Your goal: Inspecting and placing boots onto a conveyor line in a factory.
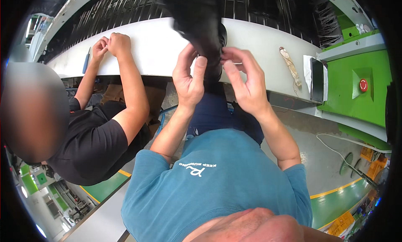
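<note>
A dark, glossy black piece of fabric [199,20] hangs from the far side over the white table ledge, its lower end between my hands. My left hand [188,79] is at its left edge, fingers curled around it and thumb pointing up. At the right edge, my right hand [249,81] has its fingertips and thumb bent in on the fabric; they are slightly blurred. The fingertips of both hands are partly hidden behind the black material.
The white ledge [150,45] runs along a machine with rows of metal rods [125,7]. To the left, a co-worker's hands [111,45] work near a blue tool [86,60]. On the right lie a tape-wrapped stick [290,66], a phone [318,81] and a red stop button [363,85].
</note>
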Motion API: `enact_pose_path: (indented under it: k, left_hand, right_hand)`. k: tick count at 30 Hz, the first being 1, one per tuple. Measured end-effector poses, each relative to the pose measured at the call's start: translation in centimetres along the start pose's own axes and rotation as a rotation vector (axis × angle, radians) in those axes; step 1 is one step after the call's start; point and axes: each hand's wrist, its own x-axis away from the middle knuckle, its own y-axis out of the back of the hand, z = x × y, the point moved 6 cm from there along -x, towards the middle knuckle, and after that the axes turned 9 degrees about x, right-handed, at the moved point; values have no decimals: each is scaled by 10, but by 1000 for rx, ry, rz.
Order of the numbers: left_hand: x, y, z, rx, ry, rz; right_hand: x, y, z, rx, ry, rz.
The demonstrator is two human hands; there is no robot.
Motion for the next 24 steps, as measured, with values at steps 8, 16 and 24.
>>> enact_pose_path:
  k: [8, 16, 24]
  left_hand:
    - [9, -3, 0, -17, -66, 46]
    - [18, -18, 24, -275, -74, -126]
    - [9, -31, -33, -14, -141, -220]
  right_hand:
    - [-35, -2, -40, -270, -242, 15]
    - [-13, 16, -129, -31, -231, -139]
    - [-2, 34, -127, -275, -277, -372]
